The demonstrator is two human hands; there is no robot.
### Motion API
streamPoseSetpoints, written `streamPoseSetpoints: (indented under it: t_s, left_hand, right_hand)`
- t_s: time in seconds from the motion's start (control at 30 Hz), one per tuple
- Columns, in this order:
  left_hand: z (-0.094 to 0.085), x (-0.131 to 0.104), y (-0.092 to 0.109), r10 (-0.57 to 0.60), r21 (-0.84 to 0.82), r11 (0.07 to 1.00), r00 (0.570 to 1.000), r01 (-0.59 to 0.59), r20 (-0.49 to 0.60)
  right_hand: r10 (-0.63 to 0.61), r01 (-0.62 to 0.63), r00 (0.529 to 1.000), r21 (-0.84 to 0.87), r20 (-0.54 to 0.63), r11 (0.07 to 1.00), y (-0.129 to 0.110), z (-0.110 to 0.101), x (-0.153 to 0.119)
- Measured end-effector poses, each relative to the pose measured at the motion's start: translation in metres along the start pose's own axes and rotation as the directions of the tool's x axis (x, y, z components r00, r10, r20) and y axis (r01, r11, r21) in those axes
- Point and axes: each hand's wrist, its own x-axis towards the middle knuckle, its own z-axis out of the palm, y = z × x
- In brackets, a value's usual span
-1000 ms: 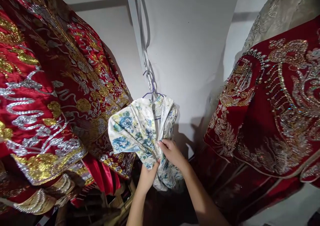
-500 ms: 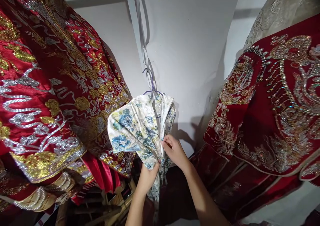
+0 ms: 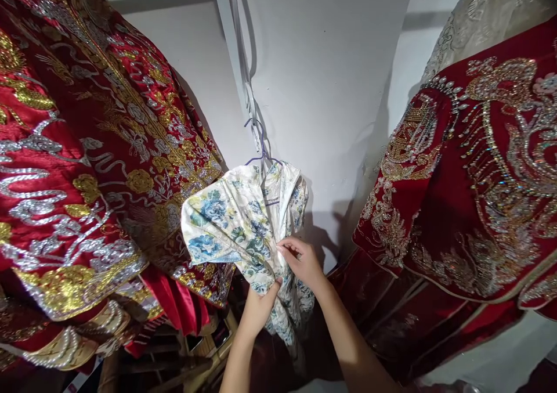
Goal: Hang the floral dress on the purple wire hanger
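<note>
A white garment with blue and green flowers (image 3: 248, 224) hangs from a purple wire hanger (image 3: 261, 140), its front parted at the neck. My left hand (image 3: 260, 306) is closed on the lower front of the garment, thumb on top and the other fingers hidden behind the cloth. Higher up and to the right, my right hand (image 3: 302, 259) pinches the front edge of the garment between thumb and forefinger. Below my hands the cloth falls in folds into shadow.
On the left hangs a red jacket (image 3: 134, 143) with gold and silver embroidery. A red beaded outfit (image 3: 456, 207) stands on the right. The hanger hooks onto a white strap (image 3: 237, 44) before a pale wall (image 3: 331, 91). Bamboo-like poles (image 3: 204, 364) stand low at left.
The garment's front edges have come closer together at my hands, and its lower part has swung out to the right. My right hand has shifted slightly left. Both hands keep their hold.
</note>
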Motion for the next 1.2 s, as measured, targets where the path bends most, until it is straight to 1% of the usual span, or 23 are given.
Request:
streamPoseSetpoints:
  t_s: [0.07, 0.13, 0.2, 0.27, 0.3, 0.33, 0.37, 0.4, 0.43, 0.47, 0.5, 0.53, 0.57, 0.6, 0.63, 0.7, 0.77, 0.83, 0.93, 1.0, 1.07, 1.13, 1.2]
  left_hand:
    - [-0.001, 0.001, -0.002, 0.004, -0.013, 1.0, 1.0, -0.004, -0.009]
    - [-0.003, 0.002, -0.007, 0.011, -0.038, 0.999, 0.998, -0.013, -0.059]
    - [-0.007, 0.003, -0.016, -0.016, -0.057, 0.998, 0.989, 0.008, -0.146]
    - [-0.011, 0.0, -0.024, -0.013, -0.049, 0.999, 0.964, 0.0, -0.265]
    - [-0.013, -0.002, -0.027, 0.036, -0.016, 0.999, 0.935, -0.045, -0.353]
    - [-0.013, -0.004, -0.028, 0.125, 0.044, 0.992, 0.882, -0.118, -0.454]
    - [-0.013, -0.006, -0.027, 0.244, 0.132, 0.97, 0.806, -0.205, -0.539]
    - [-0.011, -0.007, -0.024, 0.367, 0.233, 0.93, 0.724, -0.283, -0.584]
    - [-0.009, -0.008, -0.02, 0.471, 0.324, 0.882, 0.67, -0.342, -0.575]
    - [-0.005, -0.007, -0.014, 0.539, 0.379, 0.841, 0.667, -0.386, -0.514]
    - [-0.001, -0.005, -0.007, 0.565, 0.393, 0.818, 0.715, -0.421, -0.41]
    - [0.003, -0.002, 0.0, 0.554, 0.373, 0.816, 0.781, -0.441, -0.287]
    - [0.008, 0.003, 0.007, 0.52, 0.332, 0.831, 0.836, -0.447, -0.177]
    - [0.012, 0.007, 0.014, 0.481, 0.286, 0.852, 0.872, -0.439, -0.094]
    - [0.015, 0.012, 0.019, 0.452, 0.247, 0.869, 0.891, -0.429, -0.04]
    - [0.021, 0.021, 0.027, 0.44, 0.206, 0.879, 0.898, -0.43, -0.002]
    - [0.024, 0.027, 0.032, 0.456, 0.215, 0.867, 0.89, -0.45, 0.024]
    - [0.026, 0.03, 0.034, 0.462, 0.248, 0.851, 0.885, -0.463, 0.066]
    - [0.026, 0.029, 0.031, 0.453, 0.312, 0.819, 0.876, -0.481, 0.162]
    - [0.023, 0.027, 0.028, 0.448, 0.346, 0.796, 0.867, -0.497, 0.216]
    - [0.018, 0.025, 0.027, 0.433, 0.372, 0.783, 0.866, -0.498, 0.249]
    - [0.01, 0.026, 0.032, 0.394, 0.386, 0.786, 0.872, -0.483, 0.29]
    - [0.001, 0.032, 0.047, 0.393, 0.372, 0.788, 0.866, -0.49, 0.309]
  right_hand:
    - [0.0, 0.0, 0.998, 0.003, -0.068, 1.0, 0.003, 0.004, -0.001]
    - [0.022, -0.021, 0.99, 0.007, -0.142, 1.0, 0.006, 0.008, -0.004]
    - [0.039, -0.039, 0.982, 0.007, -0.186, 0.999, 0.009, 0.011, -0.006]
    - [0.044, -0.042, 0.983, 0.014, -0.18, 0.999, 0.009, 0.011, -0.008]
    - [0.043, -0.04, 0.986, 0.022, -0.162, 0.999, 0.008, 0.011, -0.009]
    - [0.042, -0.038, 0.99, 0.034, -0.137, 0.999, 0.007, 0.01, -0.01]
    - [0.039, -0.034, 0.993, 0.05, -0.108, 0.998, 0.005, 0.01, -0.01]
    - [0.034, -0.029, 0.996, 0.064, -0.077, 0.998, 0.002, 0.008, -0.01]
    - [0.028, -0.024, 0.999, 0.074, -0.044, 0.997, -0.002, 0.007, -0.01]
    - [0.023, -0.023, 1.0, 0.079, -0.005, 0.997, -0.006, 0.006, -0.01]
    - [0.021, -0.024, 0.999, 0.08, 0.036, 0.997, -0.01, 0.005, -0.01]
    - [0.022, -0.028, 0.997, 0.081, 0.075, 0.996, -0.014, 0.005, -0.01]
    - [0.024, -0.034, 0.994, 0.089, 0.105, 0.995, -0.018, 0.004, -0.01]
    - [0.026, -0.04, 0.992, 0.108, 0.122, 0.993, -0.021, 0.004, -0.01]
    - [0.026, -0.044, 0.991, 0.135, 0.129, 0.99, -0.024, 0.004, -0.01]
    - [0.019, -0.038, 0.993, 0.163, 0.117, 0.986, -0.028, 0.003, -0.006]
    - [-0.001, -0.008, 0.996, 0.107, 0.086, 0.994, -0.032, 0.0, 0.007]
    - [-0.027, 0.027, 1.0, -0.02, 0.009, 0.999, -0.039, -0.007, 0.033]
    - [-0.101, 0.074, 0.983, -0.173, -0.153, 0.982, -0.059, -0.021, 0.091]
    - [-0.191, 0.156, 0.969, -0.213, -0.157, 0.965, -0.075, -0.028, 0.13]
    - [-0.252, 0.211, 0.954, -0.237, -0.162, 0.948, -0.089, -0.031, 0.155]
    - [-0.296, 0.26, 0.948, -0.249, -0.12, 0.933, -0.098, -0.031, 0.162]
    - [-0.323, 0.303, 0.945, -0.247, -0.045, 0.92, -0.101, -0.029, 0.155]
